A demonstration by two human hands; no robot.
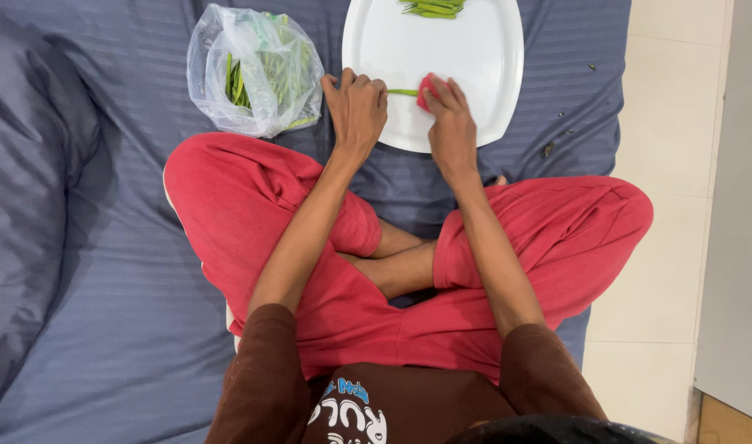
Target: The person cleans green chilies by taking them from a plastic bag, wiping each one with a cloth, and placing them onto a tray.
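Green bean (402, 92) on the white tray (483, 74), pinned at both ends, with most of the work judged not yet done.

It lay across the tray's near edge, on the blue-grey bed sheet (104, 271). The left hand (355, 107) was curled narrow, fingertips pressing 1 end of the bean. The right hand (450, 123) was closed around a small red tool (426, 89), its kind unclear, set against the other end. A small heap of green pieces (432, 7) sat at the tray's far edge, so some beans looked finished. A clear plastic bag (252, 70), just left of the tray, held many more green beans, so I judged the job as early: a few handled, 1 in hand, the bulk left in the bag.
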